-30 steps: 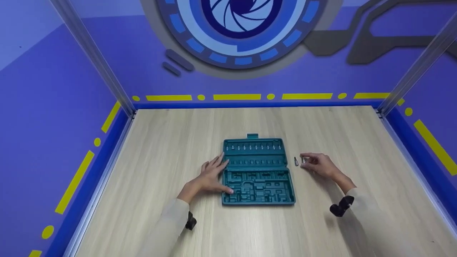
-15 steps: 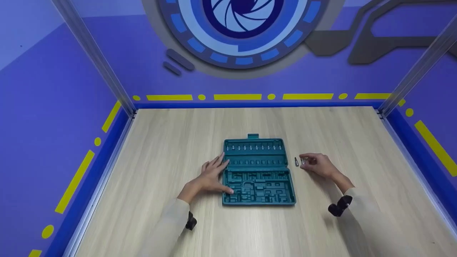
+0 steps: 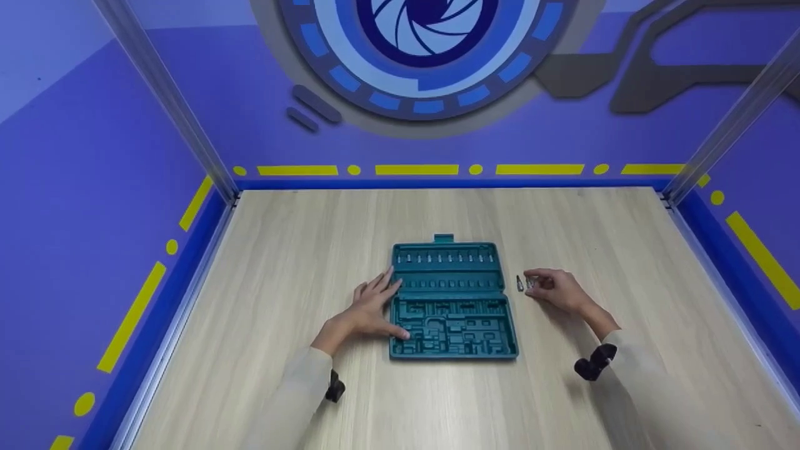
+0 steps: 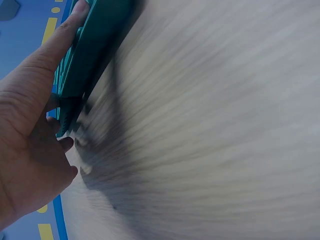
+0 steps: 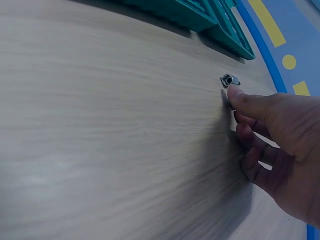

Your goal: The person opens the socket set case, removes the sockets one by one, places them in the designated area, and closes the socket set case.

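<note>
A green plastic bit case (image 3: 455, 357) lies unfolded on the table, with a row of small silver bits (image 3: 439, 258) in its upper part. My left hand (image 3: 365, 312) rests on the case's left side, fingers spread along the edge and thumb (image 4: 70, 30) over the lower half's rim. To the right of the case, my right hand (image 3: 559, 290) pinches a small silver bit (image 3: 530, 282) between thumb and fingers, which partly cover it. Another silver bit (image 3: 519, 284) lies just left of those fingertips. A hollow-ended metal piece (image 5: 229, 79) shows beyond the thumb in the right wrist view.
The wooden table (image 3: 300, 250) is enclosed by blue-purple panels (image 3: 206, 94) at the back and sides, with metal posts at the corners. A latch tab (image 3: 444, 238) sticks out from the case's far edge. The case's lower half (image 3: 516, 334) has moulded recesses.
Between the frames the right hand shifts very slightly and stays at the small bits. The left hand and the case keep their place.
</note>
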`<action>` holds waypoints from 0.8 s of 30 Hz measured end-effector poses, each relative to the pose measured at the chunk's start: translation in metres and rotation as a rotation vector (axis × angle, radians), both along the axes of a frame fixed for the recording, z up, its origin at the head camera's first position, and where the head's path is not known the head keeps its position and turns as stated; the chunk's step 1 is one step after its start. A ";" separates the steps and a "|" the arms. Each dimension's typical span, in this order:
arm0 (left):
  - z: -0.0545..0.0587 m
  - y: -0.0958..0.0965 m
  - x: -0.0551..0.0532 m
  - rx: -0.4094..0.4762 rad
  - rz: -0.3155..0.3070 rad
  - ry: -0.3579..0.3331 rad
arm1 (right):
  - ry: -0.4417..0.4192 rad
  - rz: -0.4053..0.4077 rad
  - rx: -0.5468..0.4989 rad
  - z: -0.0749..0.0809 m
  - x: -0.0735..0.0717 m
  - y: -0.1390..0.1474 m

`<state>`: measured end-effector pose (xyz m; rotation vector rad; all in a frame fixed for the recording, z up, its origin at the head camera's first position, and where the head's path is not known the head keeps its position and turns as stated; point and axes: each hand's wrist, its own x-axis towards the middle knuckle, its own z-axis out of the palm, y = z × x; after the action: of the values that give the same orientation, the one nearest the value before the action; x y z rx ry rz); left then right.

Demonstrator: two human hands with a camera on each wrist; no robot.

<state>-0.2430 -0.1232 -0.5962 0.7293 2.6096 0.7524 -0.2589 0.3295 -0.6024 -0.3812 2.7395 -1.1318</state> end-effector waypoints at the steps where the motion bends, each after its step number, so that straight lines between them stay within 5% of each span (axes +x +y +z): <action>1: 0.000 0.000 0.000 0.001 -0.001 0.003 | 0.001 -0.002 -0.002 0.000 0.000 0.000; 24: 0.001 0.002 -0.001 -0.018 0.011 -0.021 | 0.003 0.038 -0.053 0.031 -0.026 -0.024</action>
<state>-0.2439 -0.1216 -0.5956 0.6987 2.6003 0.7347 -0.2844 0.3055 -0.5717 -0.4400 2.6977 -1.1972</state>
